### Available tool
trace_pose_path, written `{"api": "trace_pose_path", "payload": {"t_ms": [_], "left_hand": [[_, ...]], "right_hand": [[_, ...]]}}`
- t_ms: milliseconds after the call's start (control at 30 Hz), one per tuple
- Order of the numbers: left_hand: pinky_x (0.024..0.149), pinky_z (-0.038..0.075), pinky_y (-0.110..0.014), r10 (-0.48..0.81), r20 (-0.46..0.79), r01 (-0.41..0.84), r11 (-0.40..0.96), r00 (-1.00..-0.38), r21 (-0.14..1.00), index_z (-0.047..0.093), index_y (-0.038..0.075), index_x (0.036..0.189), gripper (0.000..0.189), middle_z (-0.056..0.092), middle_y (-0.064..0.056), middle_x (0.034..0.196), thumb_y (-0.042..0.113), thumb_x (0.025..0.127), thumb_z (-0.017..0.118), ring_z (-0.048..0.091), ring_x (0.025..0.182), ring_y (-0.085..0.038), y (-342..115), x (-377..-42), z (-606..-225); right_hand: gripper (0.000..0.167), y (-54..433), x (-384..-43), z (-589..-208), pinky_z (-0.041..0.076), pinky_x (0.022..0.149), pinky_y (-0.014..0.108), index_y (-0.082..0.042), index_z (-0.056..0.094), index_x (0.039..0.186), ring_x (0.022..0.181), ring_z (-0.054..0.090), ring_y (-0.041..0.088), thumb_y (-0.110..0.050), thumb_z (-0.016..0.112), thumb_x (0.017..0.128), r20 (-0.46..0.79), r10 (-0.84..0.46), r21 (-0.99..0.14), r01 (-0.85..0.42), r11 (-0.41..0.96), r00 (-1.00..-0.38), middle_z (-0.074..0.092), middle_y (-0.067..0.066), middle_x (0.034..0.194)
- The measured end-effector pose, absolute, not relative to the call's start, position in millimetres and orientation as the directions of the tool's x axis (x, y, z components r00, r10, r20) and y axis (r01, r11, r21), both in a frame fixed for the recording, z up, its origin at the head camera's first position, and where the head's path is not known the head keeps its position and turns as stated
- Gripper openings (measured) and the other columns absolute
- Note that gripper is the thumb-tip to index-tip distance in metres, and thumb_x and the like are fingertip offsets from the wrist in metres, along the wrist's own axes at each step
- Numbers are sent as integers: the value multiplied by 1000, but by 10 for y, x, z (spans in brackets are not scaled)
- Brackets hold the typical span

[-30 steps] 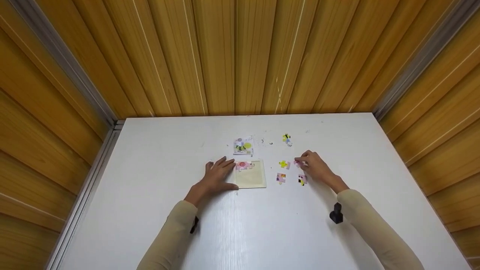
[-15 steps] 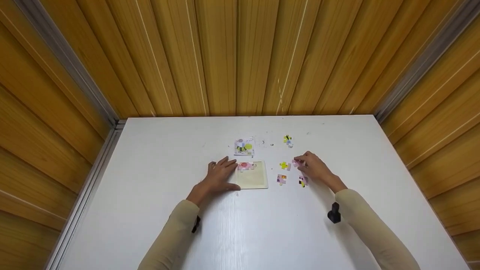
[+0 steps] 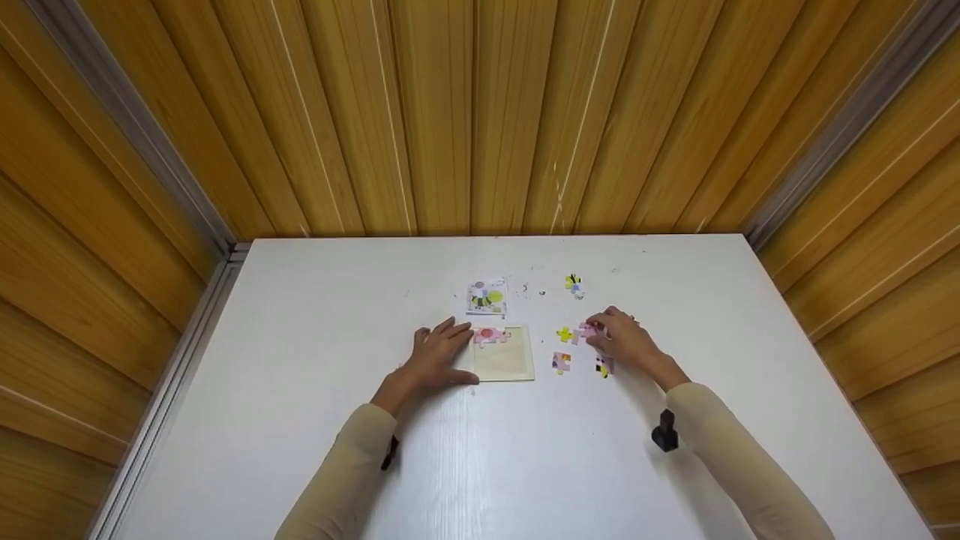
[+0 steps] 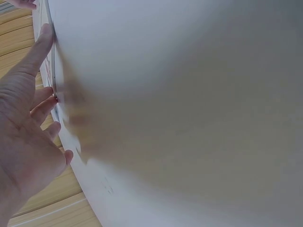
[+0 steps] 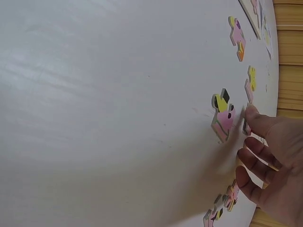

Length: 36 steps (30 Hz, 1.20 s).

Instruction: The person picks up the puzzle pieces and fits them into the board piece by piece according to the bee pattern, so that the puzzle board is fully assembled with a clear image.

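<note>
My left hand [image 3: 437, 352] lies along the left side of a shallow puzzle tray [image 3: 506, 366], thumb at its near corner and fingertips near the far corner. Inside the tray, a pink puzzle piece [image 3: 491, 335] with a red spot sits along the far edge. My right hand [image 3: 628, 337] pinches a pink puzzle piece [image 3: 585, 330] on the table, beside a yellow and pink piece [image 3: 564, 334]. Nearer lie a pink and orange piece [image 3: 561, 363] and a pink, yellow and black piece [image 5: 223, 117]. The right fingers cover part of the pinched piece.
A bee picture card [image 3: 486, 298] lies beyond the tray. Further right is a yellow and black piece [image 3: 574, 285]. In the right wrist view, more pieces [image 5: 232, 195] lie below the right hand. A wood-patterned wall [image 3: 450, 120] rises behind the white table [image 3: 495, 465].
My right hand has slid the pink puzzle piece left, up to the yellow and pink piece. The left hand has stayed at the tray's side.
</note>
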<state>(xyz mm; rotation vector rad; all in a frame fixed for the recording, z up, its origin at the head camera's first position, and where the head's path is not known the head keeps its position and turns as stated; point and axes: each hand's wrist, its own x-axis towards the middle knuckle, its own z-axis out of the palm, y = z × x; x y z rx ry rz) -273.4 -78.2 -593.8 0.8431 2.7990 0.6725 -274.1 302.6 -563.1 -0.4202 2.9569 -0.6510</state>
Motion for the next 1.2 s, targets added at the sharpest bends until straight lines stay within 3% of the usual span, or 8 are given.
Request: {"api": "trace_pose_path", "payload": {"t_ms": [133,367,667,900,1200], "left_hand": [[115,22,-69,562,14,498,721,-827,481,46,5,153,91,41,-10,163,50,82,81,25,156,-38,-797,-2724,-5955],[114,18,-71,569,20,498,703,-822,508,45,5,153,90,40,-10,163,50,83,81,25,156,-39,-798,-2729,-5942],[116,20,-69,557,6,487,721,-831,493,46,6,153,91,41,-9,163,51,82,82,25,156,-37,-808,-2731,-5936],[117,20,-68,563,-1,492,722,-826,486,45,5,153,91,40,-10,164,51,83,81,24,156,-36,-818,-2716,-5926],[116,20,-68,565,5,496,721,-825,484,45,6,153,91,40,-9,164,51,83,81,25,156,-37,-810,-2708,-5918]], "right_hand": [[37,3022,-2726,-5608,49,95,57,5,63,128,108,61,36,-17,68,98,-49,-269,-439,-221,871,-962,63,20,117],[36,3018,-2727,-5535,53,86,51,4,62,129,96,66,30,-14,68,98,-61,-258,-472,-200,859,-964,71,19,110],[39,2837,-2754,-5498,52,87,53,-2,63,131,90,67,23,-21,69,98,-75,-265,-463,-202,863,-961,72,15,111],[38,2629,-2756,-5475,52,77,38,-4,65,130,89,64,19,-25,69,98,-68,-298,-459,-235,856,-952,72,11,112],[38,2404,-2751,-5460,54,88,47,-5,68,127,100,64,25,-27,72,96,-69,-309,-445,-247,861,-949,68,12,120]]}}
